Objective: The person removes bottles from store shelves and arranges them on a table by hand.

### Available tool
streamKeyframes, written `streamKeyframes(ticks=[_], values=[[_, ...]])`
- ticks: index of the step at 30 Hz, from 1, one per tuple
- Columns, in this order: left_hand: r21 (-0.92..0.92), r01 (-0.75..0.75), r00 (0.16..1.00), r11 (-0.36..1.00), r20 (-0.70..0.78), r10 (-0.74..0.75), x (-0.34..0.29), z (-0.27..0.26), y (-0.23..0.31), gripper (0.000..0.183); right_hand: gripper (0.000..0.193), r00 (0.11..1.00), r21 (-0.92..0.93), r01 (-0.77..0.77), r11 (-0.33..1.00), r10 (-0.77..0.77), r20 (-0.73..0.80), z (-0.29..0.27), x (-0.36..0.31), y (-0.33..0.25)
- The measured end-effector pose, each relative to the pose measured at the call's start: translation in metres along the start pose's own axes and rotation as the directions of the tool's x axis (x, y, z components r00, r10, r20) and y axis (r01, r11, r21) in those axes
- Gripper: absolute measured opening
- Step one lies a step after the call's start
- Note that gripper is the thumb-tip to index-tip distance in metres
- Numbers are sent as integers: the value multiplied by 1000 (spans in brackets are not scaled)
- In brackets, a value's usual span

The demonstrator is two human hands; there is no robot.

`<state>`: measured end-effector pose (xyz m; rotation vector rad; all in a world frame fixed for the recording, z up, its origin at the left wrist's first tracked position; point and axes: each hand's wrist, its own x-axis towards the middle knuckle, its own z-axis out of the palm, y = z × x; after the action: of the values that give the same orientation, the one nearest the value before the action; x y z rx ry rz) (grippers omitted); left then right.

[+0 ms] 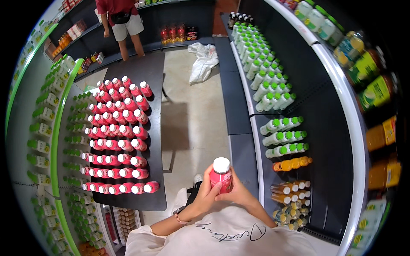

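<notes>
A pink bottle with a white cap [221,179] stands upright between my two hands, in front of my chest. My left hand [207,192] wraps its left side, thumb across the front. Around the lower right side closes my right hand [238,190]. To the left, many more pink bottles with white caps [113,161] stand in rows on a dark table [145,202]. The bottle in my hands is apart from the table and the shelves.
On the right shelf stand white bottles with green caps [267,100], orange bottles [292,164] and juice bottles [290,192]. Green-edged shelves [64,106] with white bottles line the left. A person in a red shirt [121,21] stands beyond the table. A white plastic sack [204,64] lies on the floor.
</notes>
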<state>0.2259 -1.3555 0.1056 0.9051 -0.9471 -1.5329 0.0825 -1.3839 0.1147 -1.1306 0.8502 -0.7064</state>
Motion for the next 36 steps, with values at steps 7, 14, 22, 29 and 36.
streamKeyframes(ticks=[7, 14, 22, 29, 36], values=[[221, 147, 989, 964, -54, -138, 107, -20, 1, 53, 94, 972, -111, -159, 981, 175, 159, -73, 105, -22], [255, 29, 985, 967, -169, 15, 255, -35, 32, 53, 85, 969, -36, -149, 988, 153, 194, -135, 256, -61], [143, 31, 865, 989, -500, 46, 345, -93, 46, 51, 87, 865, -92, -304, 948, 316, 391, -134, 405, -71], [113, 70, 776, 991, -631, 18, 381, -181, 24, 50, 79, 797, -98, -396, 913, 395, 457, -96, 501, -36], [6, 75, 734, 997, -677, -51, 446, -305, 67, 45, 78, 829, -311, -219, 925, 345, 440, -43, 639, -23]])
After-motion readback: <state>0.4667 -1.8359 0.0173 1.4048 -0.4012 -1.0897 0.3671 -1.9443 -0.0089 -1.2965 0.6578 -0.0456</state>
